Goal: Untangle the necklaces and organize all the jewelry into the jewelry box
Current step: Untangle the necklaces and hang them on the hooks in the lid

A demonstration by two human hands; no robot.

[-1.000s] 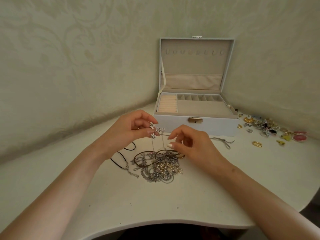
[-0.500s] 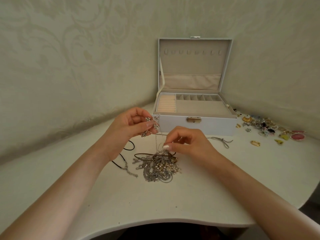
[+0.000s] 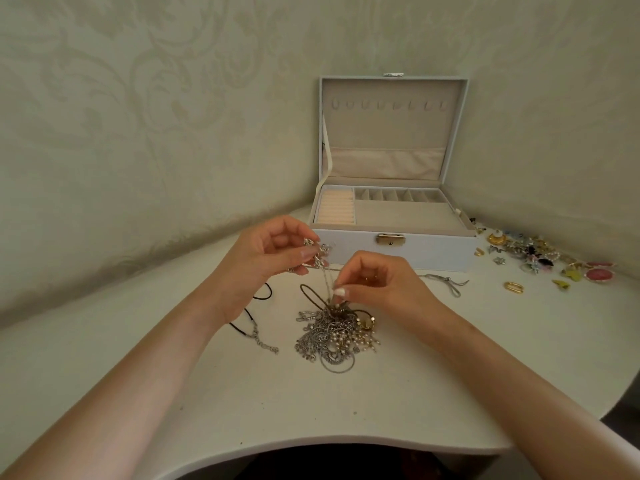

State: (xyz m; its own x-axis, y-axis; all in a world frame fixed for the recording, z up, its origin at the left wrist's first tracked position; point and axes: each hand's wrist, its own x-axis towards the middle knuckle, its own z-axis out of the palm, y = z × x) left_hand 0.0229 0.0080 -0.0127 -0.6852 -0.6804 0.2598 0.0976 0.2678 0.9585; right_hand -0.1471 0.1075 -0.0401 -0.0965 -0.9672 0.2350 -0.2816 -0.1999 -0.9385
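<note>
Pale wallpaper (image 3: 138, 116) with a faint scroll pattern backs a white table (image 3: 207, 393) with a curved front edge. Beyond the fingers stands the jewelry box (image 3: 394, 251), lid upright, its beige trays in view and its brass clasp facing the person. Past the right hand's knuckles lie a thin silver bracelet (image 3: 446, 282), a gold oval ring (image 3: 513, 287) and a scatter of small colourful pieces (image 3: 533, 254) along the wall. Below the left wrist a black cord (image 3: 249, 327) with a silver extender chain trails across the table.

The left hand (image 3: 263, 268) pinches the charm cluster of a silver necklace (image 3: 317, 252) between thumb and forefinger, the other fingers curled. From there its fine strands run down and slightly right, nearly upright. The right hand (image 3: 377, 289) pinches them between thumb and forefinger just above the heap. Directly under those fingertips sits the tangle of necklaces (image 3: 332, 336), silver chains and pearl beads knotted together on the table. A dark brown loop rises from it beside the strands, close to the right thumb.
</note>
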